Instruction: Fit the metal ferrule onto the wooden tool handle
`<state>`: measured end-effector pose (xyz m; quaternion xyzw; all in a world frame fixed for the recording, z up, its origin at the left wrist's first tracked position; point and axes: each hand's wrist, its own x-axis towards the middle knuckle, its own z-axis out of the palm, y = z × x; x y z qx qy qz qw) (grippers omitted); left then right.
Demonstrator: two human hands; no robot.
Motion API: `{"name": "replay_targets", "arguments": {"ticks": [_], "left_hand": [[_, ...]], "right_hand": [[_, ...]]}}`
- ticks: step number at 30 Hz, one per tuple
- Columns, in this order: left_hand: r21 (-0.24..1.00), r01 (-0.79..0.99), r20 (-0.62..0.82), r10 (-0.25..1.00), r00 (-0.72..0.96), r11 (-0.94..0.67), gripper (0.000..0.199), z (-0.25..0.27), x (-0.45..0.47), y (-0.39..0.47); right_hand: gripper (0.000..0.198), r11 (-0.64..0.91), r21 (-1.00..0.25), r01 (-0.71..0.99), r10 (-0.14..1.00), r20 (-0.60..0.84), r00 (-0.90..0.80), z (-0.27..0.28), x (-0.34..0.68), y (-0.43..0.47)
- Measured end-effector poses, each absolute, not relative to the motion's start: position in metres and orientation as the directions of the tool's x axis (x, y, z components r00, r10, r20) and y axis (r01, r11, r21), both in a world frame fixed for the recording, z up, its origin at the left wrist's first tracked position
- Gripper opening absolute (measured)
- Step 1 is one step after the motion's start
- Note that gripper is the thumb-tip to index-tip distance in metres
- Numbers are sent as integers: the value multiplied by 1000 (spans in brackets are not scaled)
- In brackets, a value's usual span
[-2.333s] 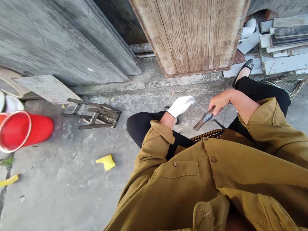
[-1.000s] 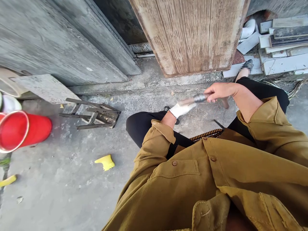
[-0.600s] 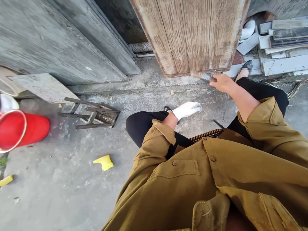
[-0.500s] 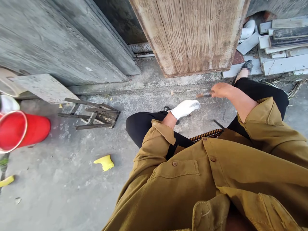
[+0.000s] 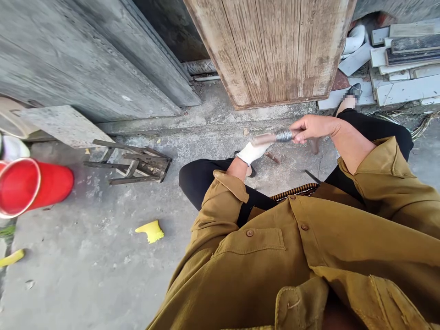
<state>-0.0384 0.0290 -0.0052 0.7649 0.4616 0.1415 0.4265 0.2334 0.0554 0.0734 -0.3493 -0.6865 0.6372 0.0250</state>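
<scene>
White fabric gloves the left hand (image 5: pixel 253 152), which sits against or just below the blurred end of a wooden stick (image 5: pixel 264 139); whether its grip is closed on the wood, I cannot tell. The bare right hand (image 5: pixel 311 127) has its grip clamped around the stick's other end, just beside silvery wire (image 5: pixel 283 134) wound about the wood. The stick is near the wooden panel (image 5: pixel 275 50), above concrete ground (image 5: pixel 103 256). A red bucket (image 5: pixel 57 183) is well apart, at left.
</scene>
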Motion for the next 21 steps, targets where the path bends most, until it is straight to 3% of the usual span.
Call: {"name": "replay_targets", "arguments": {"ticks": [3, 6, 8, 11, 13, 16, 19, 21], "left_hand": [[838, 538, -287, 768, 573, -89, 21, -1, -33, 24], [880, 474, -354, 683, 639, 12, 16, 4, -29, 19], [895, 446, -359, 636, 683, 25, 16, 7, -28, 16], [888, 458, -347, 606, 716, -32, 19, 8, -29, 15], [857, 504, -338, 619, 709, -110, 21, 7, -29, 16], [771, 591, -302, 680, 668, -238, 20, 4, -30, 18], [729, 627, -281, 714, 642, -276, 19, -2, -32, 20], [727, 629, -286, 711, 642, -276, 18, -7, -33, 21]], "right_hand": [[34, -122, -931, 343, 780, -303, -547, 66, 228, 55], [27, -122, -875, 469, 913, -284, -294, 56, 224, 60], [20, -79, -713, 696, 935, -295, -197, 51, 223, 65], [22, 54, -356, 933, 905, -377, -196, 49, 222, 68], [23, 152, -213, 965, 820, -519, -243, 48, 221, 66], [13, 265, -214, 940, 528, -784, -327, 45, 219, 59], [11, 235, -450, 861, 158, -857, -491, 47, 221, 55], [18, 124, -640, 758, 66, -757, -650, 53, 224, 54]]}}
